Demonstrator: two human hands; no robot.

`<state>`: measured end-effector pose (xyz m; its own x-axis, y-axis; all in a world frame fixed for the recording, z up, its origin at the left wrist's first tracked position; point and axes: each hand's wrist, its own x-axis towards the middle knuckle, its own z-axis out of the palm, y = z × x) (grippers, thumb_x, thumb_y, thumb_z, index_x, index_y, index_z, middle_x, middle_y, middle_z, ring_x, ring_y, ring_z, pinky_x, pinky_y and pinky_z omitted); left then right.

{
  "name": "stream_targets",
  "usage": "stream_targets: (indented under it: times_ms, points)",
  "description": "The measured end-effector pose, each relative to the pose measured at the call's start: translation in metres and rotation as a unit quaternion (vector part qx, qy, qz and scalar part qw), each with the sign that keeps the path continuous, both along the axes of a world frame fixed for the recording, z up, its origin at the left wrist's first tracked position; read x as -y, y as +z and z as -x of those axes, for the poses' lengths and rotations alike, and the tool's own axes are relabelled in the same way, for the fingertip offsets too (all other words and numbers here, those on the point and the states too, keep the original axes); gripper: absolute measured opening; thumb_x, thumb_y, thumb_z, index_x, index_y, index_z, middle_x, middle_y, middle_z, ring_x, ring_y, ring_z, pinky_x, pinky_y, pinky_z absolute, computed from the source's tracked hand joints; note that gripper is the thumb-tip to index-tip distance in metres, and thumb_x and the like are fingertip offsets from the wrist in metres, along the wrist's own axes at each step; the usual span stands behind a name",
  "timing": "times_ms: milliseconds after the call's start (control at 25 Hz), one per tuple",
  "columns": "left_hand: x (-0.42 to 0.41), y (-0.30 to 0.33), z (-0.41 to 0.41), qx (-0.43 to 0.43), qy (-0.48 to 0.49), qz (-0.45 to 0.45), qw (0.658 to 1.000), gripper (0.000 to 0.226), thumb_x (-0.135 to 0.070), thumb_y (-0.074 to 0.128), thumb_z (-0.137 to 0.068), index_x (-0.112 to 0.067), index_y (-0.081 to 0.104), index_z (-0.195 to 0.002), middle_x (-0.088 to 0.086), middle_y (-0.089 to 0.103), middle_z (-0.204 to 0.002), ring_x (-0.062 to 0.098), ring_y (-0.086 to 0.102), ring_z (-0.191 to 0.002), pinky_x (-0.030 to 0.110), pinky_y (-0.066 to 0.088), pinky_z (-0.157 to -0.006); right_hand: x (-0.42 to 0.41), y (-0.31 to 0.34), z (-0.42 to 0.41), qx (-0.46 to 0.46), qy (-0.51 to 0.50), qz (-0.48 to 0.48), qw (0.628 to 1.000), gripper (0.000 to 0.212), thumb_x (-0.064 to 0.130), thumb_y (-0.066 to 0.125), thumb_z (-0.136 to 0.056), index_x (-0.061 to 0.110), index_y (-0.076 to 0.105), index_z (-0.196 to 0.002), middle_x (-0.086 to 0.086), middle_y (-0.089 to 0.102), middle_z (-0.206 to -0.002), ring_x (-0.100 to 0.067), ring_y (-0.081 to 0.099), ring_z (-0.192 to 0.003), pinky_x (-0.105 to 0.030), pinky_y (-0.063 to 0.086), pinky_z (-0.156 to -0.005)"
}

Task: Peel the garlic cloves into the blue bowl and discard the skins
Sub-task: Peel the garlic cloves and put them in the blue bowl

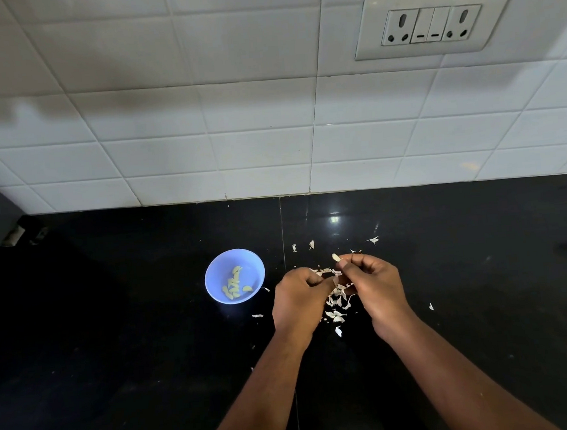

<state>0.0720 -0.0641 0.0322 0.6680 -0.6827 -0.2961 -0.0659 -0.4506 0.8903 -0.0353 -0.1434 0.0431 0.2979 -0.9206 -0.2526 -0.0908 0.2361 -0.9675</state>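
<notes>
A small blue bowl [215, 267] stands on the black counter, holding several peeled garlic cloves [234, 284]. To its right my right hand [374, 287] pinches a pale garlic clove [335, 257] at its fingertips. My left hand [299, 298] is curled close beside it, its thumb and fingers pinching a strip of papery skin [325, 272] between the two hands. A heap of white garlic skins [337, 307] lies on the counter under and between my hands.
Loose skin scraps [373, 240] are scattered over the black counter [114, 330] around my hands. A white tiled wall [233, 117] rises behind the counter, with a socket plate [431, 21] at upper right.
</notes>
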Motion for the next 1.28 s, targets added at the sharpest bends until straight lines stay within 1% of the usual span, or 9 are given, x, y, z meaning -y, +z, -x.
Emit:
stream_targets:
  times_ms: [120,240,320,480,800,920,1000,1120,1280]
  points:
    - [0.002,-0.004,-0.007,0.011,0.019,-0.004,1.000,0.024,-0.034,0.090,-0.076,-0.025,0.068,-0.076,-0.014,0.069,-0.072,0.003,0.064,-0.066,0.035,0.058,-0.070,0.001,-0.003,0.003,-0.016,0.007,0.016,1.000,0.010,0.010,0.073,-0.095,0.017,0.080,-0.095,-0.003,0.076,-0.080,-0.011,0.070,-0.073,-0.022,0.057,-0.066]
    - [0.002,-0.002,-0.009,-0.037,0.016,0.053,0.998,0.015,-0.025,0.084,-0.086,-0.034,0.079,-0.097,-0.017,0.077,-0.088,-0.002,0.072,-0.083,0.032,0.061,-0.080,0.003,-0.002,0.007,-0.049,0.023,0.061,0.997,0.010,0.012,0.074,-0.095,0.019,0.080,-0.096,0.000,0.078,-0.083,-0.008,0.072,-0.075,-0.022,0.058,-0.072]
    - [0.003,0.005,-0.007,-0.104,0.026,0.095,0.990,0.010,-0.028,0.078,-0.094,-0.030,0.081,-0.103,-0.015,0.078,-0.089,-0.004,0.071,-0.082,0.027,0.058,-0.072,0.003,0.000,0.009,-0.084,0.047,0.105,0.990,0.009,0.014,0.074,-0.095,0.021,0.080,-0.096,0.004,0.079,-0.085,-0.006,0.073,-0.079,-0.021,0.057,-0.075]
    - [0.007,0.011,-0.004,-0.192,0.040,0.108,0.975,0.010,-0.027,0.077,-0.096,-0.019,0.082,-0.094,-0.005,0.076,-0.083,0.002,0.065,-0.074,0.026,0.057,-0.062,0.003,0.003,0.012,-0.122,0.098,0.162,0.974,0.014,0.015,0.071,-0.097,0.025,0.080,-0.093,0.012,0.078,-0.088,-0.004,0.073,-0.086,-0.020,0.057,-0.078]
    - [0.008,0.006,-0.003,-0.326,0.072,0.075,0.940,0.024,-0.028,0.080,-0.094,-0.009,0.075,-0.108,0.002,0.076,-0.089,0.012,0.068,-0.075,0.028,0.055,-0.054,-0.004,-0.001,0.012,-0.106,0.097,0.179,0.973,0.014,0.014,0.070,-0.098,0.024,0.079,-0.098,0.012,0.078,-0.094,-0.001,0.071,-0.094,-0.012,0.053,-0.080]
    - [0.008,0.006,-0.004,-0.362,0.072,0.086,0.925,0.016,-0.021,0.078,-0.094,-0.009,0.076,-0.105,0.003,0.076,-0.088,0.011,0.068,-0.072,0.027,0.053,-0.051,-0.004,-0.002,0.012,-0.109,0.092,0.173,0.974,0.015,0.012,0.070,-0.097,0.024,0.079,-0.098,0.011,0.078,-0.094,-0.001,0.071,-0.092,-0.013,0.053,-0.080]
    - [0.008,0.005,-0.003,-0.334,0.077,0.108,0.933,0.008,-0.016,0.077,-0.095,-0.011,0.078,-0.102,0.004,0.077,-0.088,0.008,0.067,-0.071,0.027,0.055,-0.054,-0.003,-0.003,0.011,-0.096,0.078,0.134,0.983,0.011,0.015,0.073,-0.096,0.024,0.080,-0.097,0.009,0.079,-0.092,-0.005,0.073,-0.087,-0.021,0.057,-0.079]
    - [0.009,0.003,-0.003,-0.244,0.072,0.133,0.958,0.004,-0.014,0.076,-0.096,-0.014,0.078,-0.098,0.004,0.078,-0.088,0.006,0.067,-0.075,0.029,0.058,-0.060,-0.002,-0.001,0.008,-0.089,0.069,0.083,0.990,0.007,0.019,0.075,-0.094,0.023,0.081,-0.093,0.002,0.079,-0.085,-0.013,0.074,-0.077,-0.035,0.061,-0.077]
    - [0.010,0.000,-0.003,-0.142,0.036,0.151,0.978,0.004,-0.017,0.075,-0.096,-0.019,0.078,-0.099,-0.002,0.077,-0.090,0.007,0.073,-0.080,0.029,0.062,-0.066,0.000,0.001,0.005,-0.097,0.081,0.057,0.990,0.009,0.020,0.072,-0.095,0.019,0.079,-0.089,-0.004,0.077,-0.082,-0.015,0.070,-0.072,-0.045,0.062,-0.074]
